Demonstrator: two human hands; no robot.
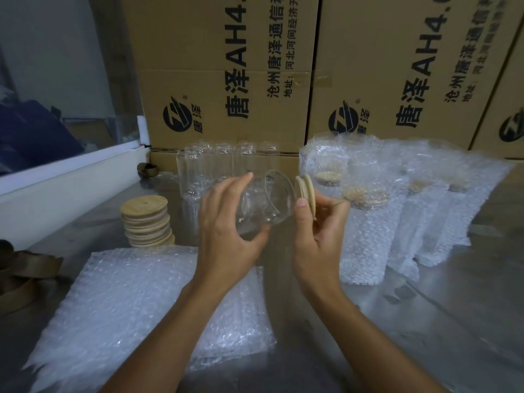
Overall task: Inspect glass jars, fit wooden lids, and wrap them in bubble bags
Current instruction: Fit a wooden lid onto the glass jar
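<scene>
Left hand (224, 222) curled round a glass jar (262, 204) tipped sideways above the metal table (425, 307), right hand (317, 231) pinching a wooden lid (306, 191) just beside the jar's mouth, stack of lids (146, 222) at left, flat bubble bags (136, 316) in front, wrapped jars (365, 211) at right.

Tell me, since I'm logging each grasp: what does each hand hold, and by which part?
The left hand grips a glass jar round its body. The right hand pinches a wooden lid by its edge, beside the jar's mouth.
</scene>
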